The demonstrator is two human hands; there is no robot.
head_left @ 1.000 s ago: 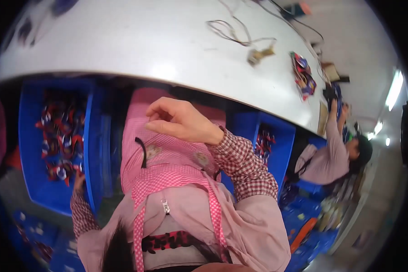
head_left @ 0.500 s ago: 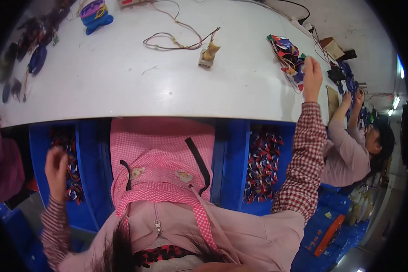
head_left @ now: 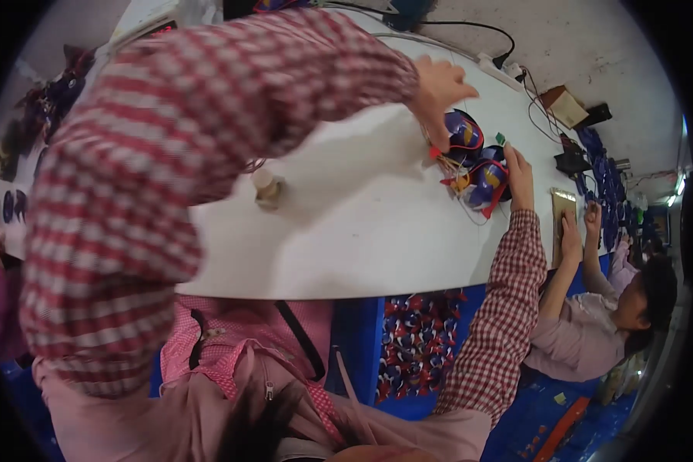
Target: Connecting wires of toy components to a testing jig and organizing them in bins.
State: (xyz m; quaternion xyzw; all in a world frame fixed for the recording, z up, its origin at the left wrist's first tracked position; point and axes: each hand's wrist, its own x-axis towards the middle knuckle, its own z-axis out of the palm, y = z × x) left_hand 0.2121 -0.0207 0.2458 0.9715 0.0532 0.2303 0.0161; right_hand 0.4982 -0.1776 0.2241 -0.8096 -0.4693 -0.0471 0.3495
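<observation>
Two rounded purple-and-red plastic shells with thin wires lie at the right of the white table [head_left: 339, 246]: a far shell [head_left: 463, 129] and a near shell [head_left: 488, 183]. A small green circuit board [head_left: 500, 138] sits beside them. My left hand [head_left: 439, 96] reaches across from the left. Its fingers are spread over the far shell, and the thumb points down by the wires at its left edge. From the right, my right hand [head_left: 520, 179] has its curled fingers against the near shell's right side. Its thumb is hidden.
A small beige block [head_left: 267, 189] stands mid-table. Under the table edge, a blue bin [head_left: 377, 350] holds many red, white and purple parts. At the right a co-worker [head_left: 585, 331] sits by a brown board [head_left: 564, 223]. A power strip [head_left: 500, 73] lies along the far edge.
My left hand has swung from beside the bins, over the table, to the shells. The shells now lie with their rounded purple faces up. My right hand stays beside them.
</observation>
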